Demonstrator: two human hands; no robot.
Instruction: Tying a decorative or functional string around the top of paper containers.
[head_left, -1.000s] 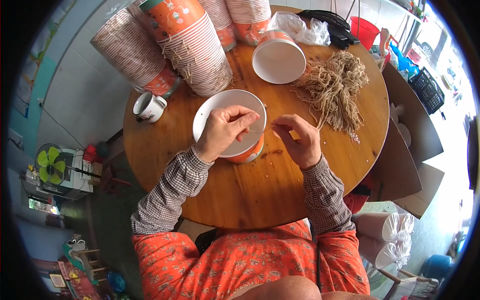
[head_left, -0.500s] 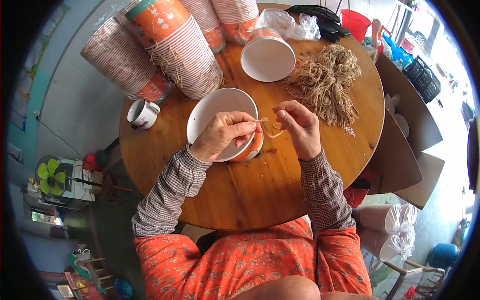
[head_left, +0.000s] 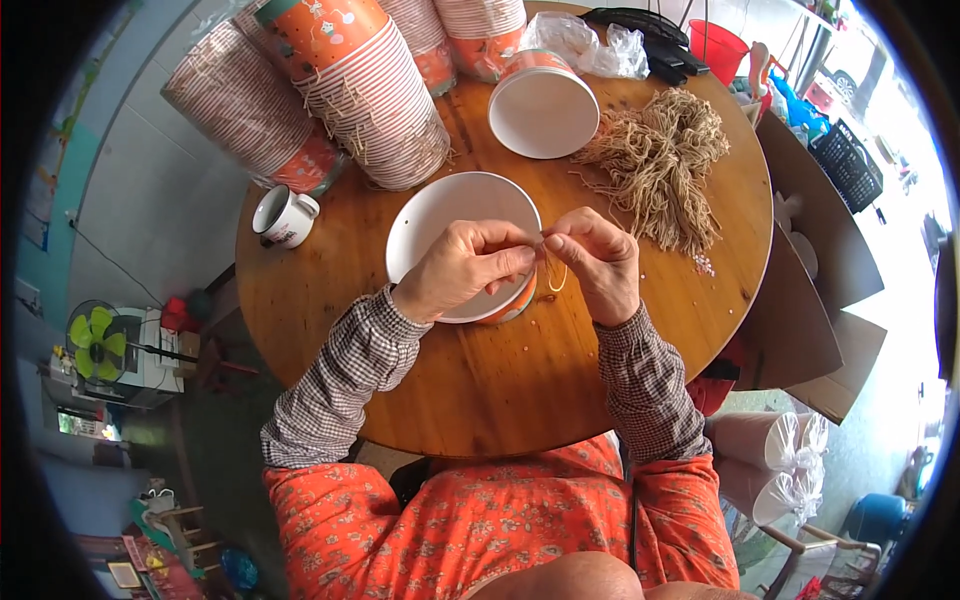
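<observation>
A white-lined orange paper bucket [head_left: 440,215] stands in the middle of the round wooden table [head_left: 500,390]. My left hand [head_left: 462,268] rests over its near rim, fingertips pinched. My right hand [head_left: 597,262] is beside it at the rim's right side, also pinched. Between the two sets of fingertips runs a thin tan string [head_left: 553,275], which hangs in a small loop just outside the bucket's rim. A heap of the same tan strings [head_left: 655,165] lies on the table to the right, beyond my right hand.
Tilted stacks of orange and striped paper buckets [head_left: 365,85] stand at the table's far left. A second open bucket [head_left: 543,105] sits behind. A white mug [head_left: 283,215] is at the left edge. Cardboard boxes [head_left: 800,290] stand at the right, and a small fan [head_left: 95,335] on the floor at the left.
My right hand came over from the table to the bucket's rim and met my left hand. Both now pinch the string close together at the rim.
</observation>
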